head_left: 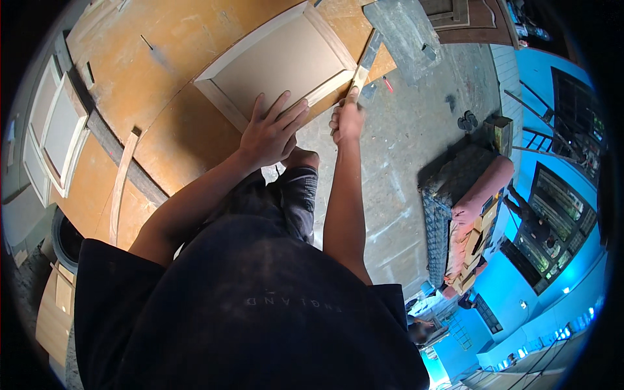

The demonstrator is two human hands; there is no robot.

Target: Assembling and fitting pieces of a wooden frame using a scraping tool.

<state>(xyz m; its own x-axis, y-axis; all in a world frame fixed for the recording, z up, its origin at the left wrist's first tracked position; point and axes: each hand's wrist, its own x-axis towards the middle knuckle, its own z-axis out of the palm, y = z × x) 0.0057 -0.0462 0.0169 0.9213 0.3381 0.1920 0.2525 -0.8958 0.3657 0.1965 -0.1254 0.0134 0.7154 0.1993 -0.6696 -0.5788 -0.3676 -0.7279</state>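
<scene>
A pale wooden panel door [273, 65] with a raised frame lies on an orange-brown worktable, near its right edge. My left hand [270, 133] rests on the panel's near frame, its fingers stretched out and apart over the wood; its thumb is mostly hidden. At the panel's right corner, my closed right hand [349, 121] grips a long flat tool [359, 77] with a pale wooden handle and a dark grey blade. The blade points away from me, along the corner and past the table edge. Its exact kind is unclear.
The worktable [169, 78] spreads left and ahead. More framed panels [58, 136] stand at far left, near a narrow wood strip [123, 185]. A grey board [406, 36] sits ahead right. Concrete floor [390, 169] lies right, with a covered stack [465, 221] and sandals [467, 121].
</scene>
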